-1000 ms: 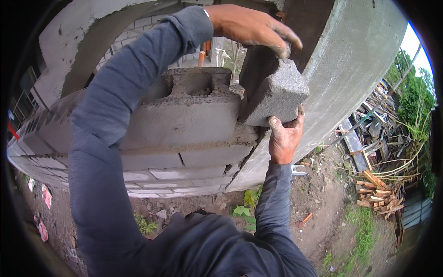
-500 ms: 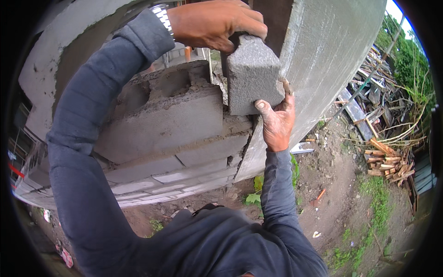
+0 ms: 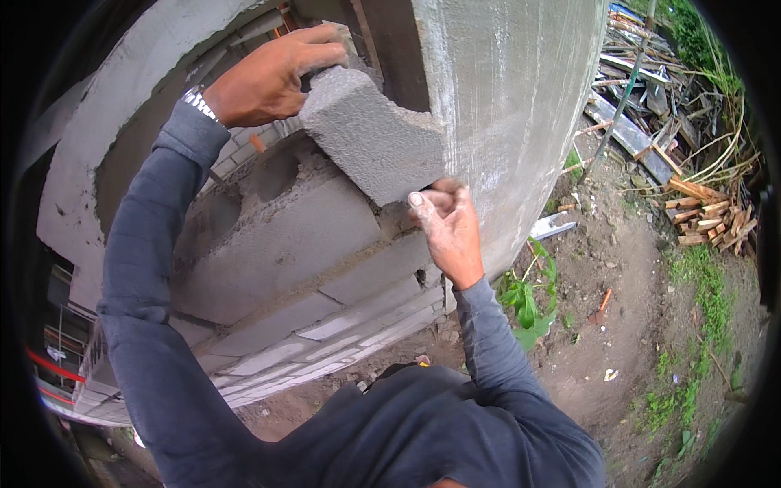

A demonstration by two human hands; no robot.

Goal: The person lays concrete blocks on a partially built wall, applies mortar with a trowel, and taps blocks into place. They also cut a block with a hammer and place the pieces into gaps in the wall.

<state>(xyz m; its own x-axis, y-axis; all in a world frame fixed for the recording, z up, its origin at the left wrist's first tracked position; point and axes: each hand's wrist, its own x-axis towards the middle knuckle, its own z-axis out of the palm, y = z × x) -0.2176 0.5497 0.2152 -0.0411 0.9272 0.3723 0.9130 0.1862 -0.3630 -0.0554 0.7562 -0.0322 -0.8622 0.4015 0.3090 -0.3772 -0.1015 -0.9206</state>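
Observation:
A grey concrete block (image 3: 376,134) sits tilted in the gap between the block wall and the smooth plastered column. My left hand (image 3: 272,77) grips its upper left end, fingers curled over the top edge. At its lower right corner, my right hand (image 3: 451,236) is closed, with thumb and bent fingers against the corner; the exact contact is partly hidden. Left of it, a laid hollow block (image 3: 281,215) shows open cores and rough mortar on its top. The held block's underside is hidden.
The plastered column (image 3: 508,106) rises close on the right. Lower courses of the block wall (image 3: 382,281) run down to the left. A rough concrete opening (image 3: 73,187) curves at far left. On the dirt ground lie a leafy plant (image 3: 529,305), stacked wood pieces (image 3: 712,213) and scrap planks (image 3: 630,134).
The concrete block has turned from nearly upright to a slant, its right end against the column. My left hand is lower and farther left. The whole view has shifted too.

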